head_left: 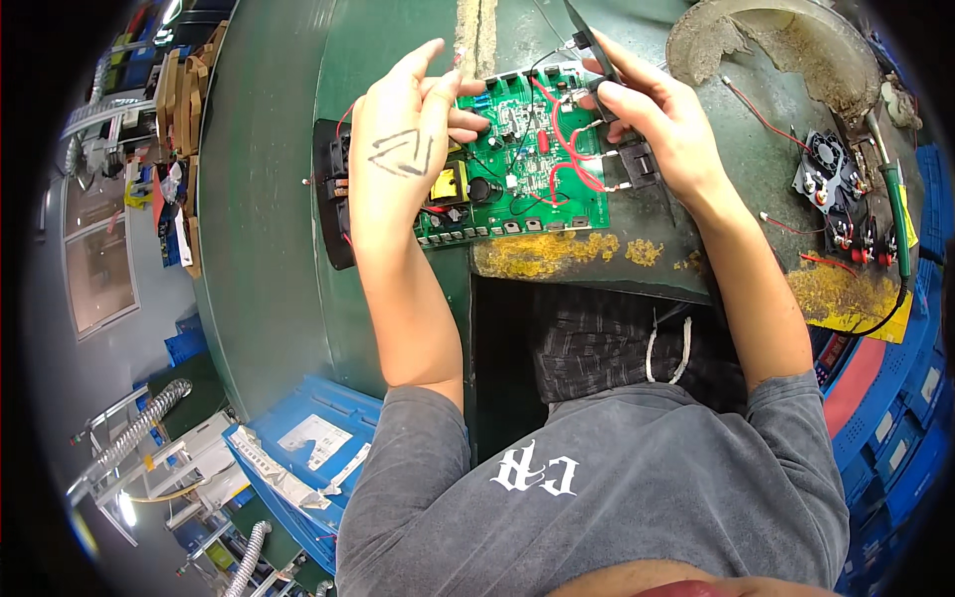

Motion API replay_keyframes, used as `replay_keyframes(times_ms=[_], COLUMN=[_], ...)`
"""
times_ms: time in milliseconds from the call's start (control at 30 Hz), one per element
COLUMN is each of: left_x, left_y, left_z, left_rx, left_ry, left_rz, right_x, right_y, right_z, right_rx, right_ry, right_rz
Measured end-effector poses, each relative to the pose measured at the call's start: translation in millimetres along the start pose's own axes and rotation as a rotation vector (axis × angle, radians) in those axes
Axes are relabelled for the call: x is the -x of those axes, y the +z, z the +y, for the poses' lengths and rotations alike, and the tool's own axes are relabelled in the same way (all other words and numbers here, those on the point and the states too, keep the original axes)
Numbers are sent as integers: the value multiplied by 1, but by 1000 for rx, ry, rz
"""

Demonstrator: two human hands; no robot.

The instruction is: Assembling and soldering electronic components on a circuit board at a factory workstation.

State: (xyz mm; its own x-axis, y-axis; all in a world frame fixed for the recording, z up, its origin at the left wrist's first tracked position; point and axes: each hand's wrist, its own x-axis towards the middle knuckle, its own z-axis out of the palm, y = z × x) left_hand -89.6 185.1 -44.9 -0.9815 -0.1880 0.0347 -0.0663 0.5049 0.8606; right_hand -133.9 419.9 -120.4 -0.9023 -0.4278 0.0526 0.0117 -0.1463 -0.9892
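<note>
Above green bench (264, 199), right grip (671, 124) clamped on black panel (589, 30); left grip (403, 134) apart over circuit board (522, 159).

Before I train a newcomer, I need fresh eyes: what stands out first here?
The bright green circuit board, laced with red wires, catches the eye at upper centre, left hand over its left side. At its upper right corner, the right hand grips a black panel.

Bright scene, edges fisheye-bent.

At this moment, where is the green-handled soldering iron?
In the head view, the soldering iron is near the right edge, just right of the small fan.
</note>
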Motion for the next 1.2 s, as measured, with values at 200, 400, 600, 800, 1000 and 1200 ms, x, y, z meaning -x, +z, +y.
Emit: replay_keyframes(times_ms=[200, 400, 600, 800, 1000, 1200], left_x=[0, -4, -9, -12, -10, -14], left_y=[2, 14, 43, 46, 48, 65], left_z=[10, 13, 1, -7, -4, -11], left_rx=[55, 400, 241, 187, 273, 412], left_ry=[23, 61, 197, 241, 206, 187], left_rz=[-15, -132, 55, 38, 29, 72], right_x=[3, 1, -2, -1, 0, -3], right_y=[0, -4, -5, -6, 0, -5], right_z=[-2, -2, -1, 0, 1, 7], right_rx=[-63, -5, -78, -34, 7, -20], right_ry=[12, 29, 129, 86, -20, -29], right_rz=[28, 1, -32, -47, -11, -19])
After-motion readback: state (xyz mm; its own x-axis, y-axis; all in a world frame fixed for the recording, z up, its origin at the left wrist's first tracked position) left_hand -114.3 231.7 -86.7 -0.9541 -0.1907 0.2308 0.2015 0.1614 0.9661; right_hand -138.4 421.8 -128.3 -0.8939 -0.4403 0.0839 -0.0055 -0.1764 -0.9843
